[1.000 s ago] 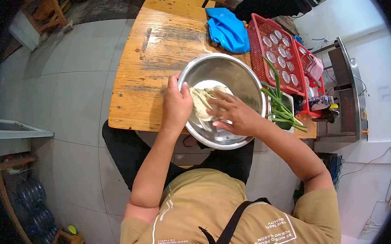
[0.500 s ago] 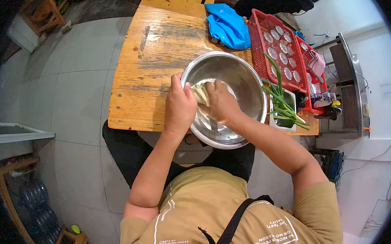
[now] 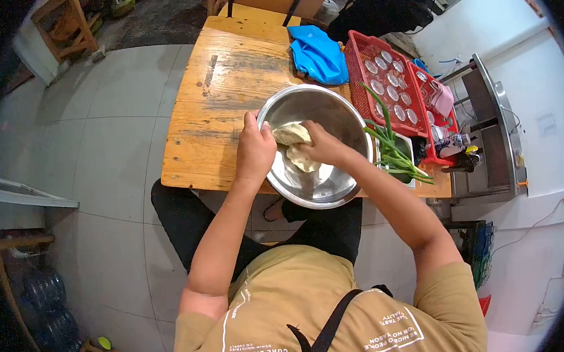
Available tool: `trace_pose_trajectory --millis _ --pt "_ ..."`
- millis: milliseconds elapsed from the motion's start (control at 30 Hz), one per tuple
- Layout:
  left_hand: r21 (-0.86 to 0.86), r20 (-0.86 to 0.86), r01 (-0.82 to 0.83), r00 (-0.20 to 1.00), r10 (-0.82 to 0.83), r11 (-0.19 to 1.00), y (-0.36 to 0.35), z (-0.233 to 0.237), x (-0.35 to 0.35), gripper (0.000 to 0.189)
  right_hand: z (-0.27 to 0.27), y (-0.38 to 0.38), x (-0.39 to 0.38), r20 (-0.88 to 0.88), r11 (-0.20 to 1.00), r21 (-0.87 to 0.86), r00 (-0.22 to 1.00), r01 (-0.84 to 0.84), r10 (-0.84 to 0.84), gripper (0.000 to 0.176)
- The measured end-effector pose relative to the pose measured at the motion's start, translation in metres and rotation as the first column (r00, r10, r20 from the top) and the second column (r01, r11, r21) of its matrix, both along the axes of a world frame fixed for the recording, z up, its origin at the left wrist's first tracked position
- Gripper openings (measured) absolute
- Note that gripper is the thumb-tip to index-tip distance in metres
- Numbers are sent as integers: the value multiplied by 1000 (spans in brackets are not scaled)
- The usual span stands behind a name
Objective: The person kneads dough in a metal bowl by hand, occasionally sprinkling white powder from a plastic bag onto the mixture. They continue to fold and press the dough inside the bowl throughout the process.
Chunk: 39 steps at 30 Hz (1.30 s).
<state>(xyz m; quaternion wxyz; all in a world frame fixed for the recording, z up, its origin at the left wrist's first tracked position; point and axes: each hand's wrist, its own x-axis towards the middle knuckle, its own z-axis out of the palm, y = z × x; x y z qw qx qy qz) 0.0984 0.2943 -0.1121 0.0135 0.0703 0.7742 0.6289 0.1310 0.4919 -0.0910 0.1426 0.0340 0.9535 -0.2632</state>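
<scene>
A wide metal bowl (image 3: 344,117) rests at the near edge of the wooden table, partly over my lap. Inside it lies pale dough (image 3: 292,135), with a second lobe spreading lower toward the bowl's middle. My left hand (image 3: 255,150) is closed on the bowl's left rim, thumb on the inner side. My right hand (image 3: 322,145) reaches in from the right, its fingers curled on the dough's right side; some fingertips are hidden by the hand and dough.
Green onions (image 3: 393,153) lie across a metal container right of the bowl. Beyond stand red baskets (image 3: 357,58) with small clear cups, and a blue plastic bag (image 3: 318,54). The wooden table (image 3: 204,122) extends left. A dark-clothed person or dark cloth shows at the top.
The dough shows more and hangs in two lobes where it was bunched under my right hand. My right hand has shifted to its right side. The whole view has shifted slightly.
</scene>
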Motion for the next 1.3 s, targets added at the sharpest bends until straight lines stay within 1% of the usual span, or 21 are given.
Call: trace_pose_trajectory --millis 67,100,133,200,233,267,333,400,500,600,633,733,800,933,1000,1033,1067,1133,1167,1200,1300 --pt "13 -7 -12 1000 12 1000 0 -1 1 27 24 -3 17 140 996 -41 986 -81 86 88" --pt "24 -15 -15 1000 15 1000 -1 -1 2 26 35 -1 23 181 975 -186 971 -121 155 82" --pt "22 -15 -16 1000 16 1000 -2 -1 1 26 48 -1 27 181 975 -188 971 -122 156 82" --pt "27 -25 -26 999 27 999 -4 -1 1 26 66 -2 35 202 881 263 915 -393 348 63" --pt "24 -24 -25 999 25 999 -6 0 -1 26 65 -1 39 29 820 447 922 -358 387 46" --pt "18 -17 -10 1000 11 1000 -9 1 -2 27 68 -3 36 30 823 442 923 -357 384 46" --pt "5 -13 15 1000 -14 1000 -12 0 -3 27 74 -7 25 -151 873 346 898 -343 413 51" --pt "6 -3 25 1000 -25 1000 -12 1 -6 27 50 -7 14 -220 851 370 855 -372 470 59" --pt "14 -17 24 1000 -24 1000 -13 3 -4 27 16 -13 -1 -274 642 452 588 -619 761 78" --pt "11 -76 6 997 -5 1000 -11 -5 -5 28 -9 -20 -8 -339 698 306 611 -648 716 75" --pt "-11 -79 1 997 -2 1000 -10 -13 -7 28 -18 -21 -10 -444 729 331 583 -599 681 66" --pt "8 1 11 1000 -11 1000 -10 2 -3 28 -37 -23 -15 -410 770 433 659 -468 631 53" --pt "44 22 19 1000 -20 999 -8 -1 -4 27 -39 -23 -27 -503 773 467 590 -429 631 47" --pt "21 4 -15 1000 15 1000 -10 -2 -3 27 -53 -27 -44 -481 863 385 726 -328 491 45" --pt "22 15 -12 1000 12 1000 -7 -3 -3 27 -56 -26 -47 -516 947 246 799 -206 308 45" --pt "43 -3 -13 1000 13 999 -7 -5 -3 27 -57 -25 -47 -454 974 189 869 -122 197 48" --pt "65 -21 -14 1000 15 998 -7 -4 -3 28 -47 -25 -47 -457 973 196 867 -120 198 48" --pt "54 -33 -22 999 24 998 -6 -3 -4 28 -29 -26 -48 -168 998 -54 985 30 -38 53" --pt "39 -14 -27 1000 27 999 -6 -2 -4 27 -30 -16 -46 -59 983 -183 998 26 -38 63" --pt "24 8 -33 999 33 999 -7 -2 -4 27 -12 -15 -38 -58 984 -179 998 20 -31 63" --pt "39 -34 -36 999 37 999 -10 -4 -4 27 23 -5 -1 -2 931 21 931 -365 365 56"
